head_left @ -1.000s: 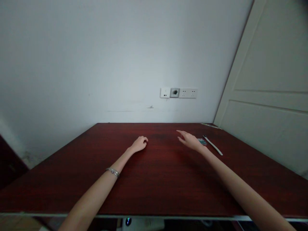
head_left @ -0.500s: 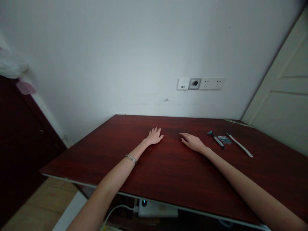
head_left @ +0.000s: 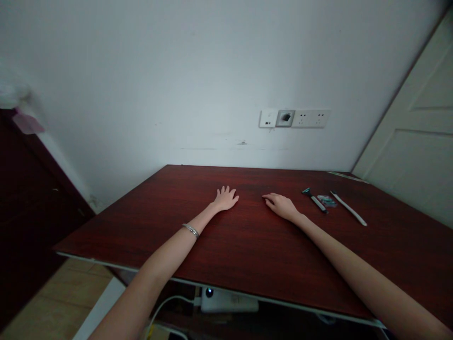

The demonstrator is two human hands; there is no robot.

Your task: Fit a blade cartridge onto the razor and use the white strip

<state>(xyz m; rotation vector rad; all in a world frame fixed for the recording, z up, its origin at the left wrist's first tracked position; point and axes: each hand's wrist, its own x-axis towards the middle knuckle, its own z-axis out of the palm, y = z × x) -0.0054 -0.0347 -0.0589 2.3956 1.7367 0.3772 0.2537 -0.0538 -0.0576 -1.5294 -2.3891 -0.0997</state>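
Observation:
My left hand (head_left: 225, 199) lies palm down on the dark red wooden table (head_left: 212, 241), fingers spread, holding nothing. To its right my right hand (head_left: 281, 206) rests on the same surface with its fingers stretched out and nothing in them. Right of that hand lies a razor (head_left: 314, 200) with a pale handle and a dark head. Beside the razor is a small clear packet (head_left: 327, 201) with bluish-green contents, too small to make out. Farther right lies a long, thin white toothbrush-like stick (head_left: 348, 208) with a dark tip. Neither hand touches these things.
Behind the table stands a white wall with a row of sockets (head_left: 294, 118). A pale panelled door (head_left: 417, 141) borders the right side. Under the table's front edge sits a white power strip or box (head_left: 230, 301) with a white cable (head_left: 170, 300).
The whole view has shifted slightly, so everything sits a little higher and farther left. Both hands stay in about the same place on the table; the objects have not moved.

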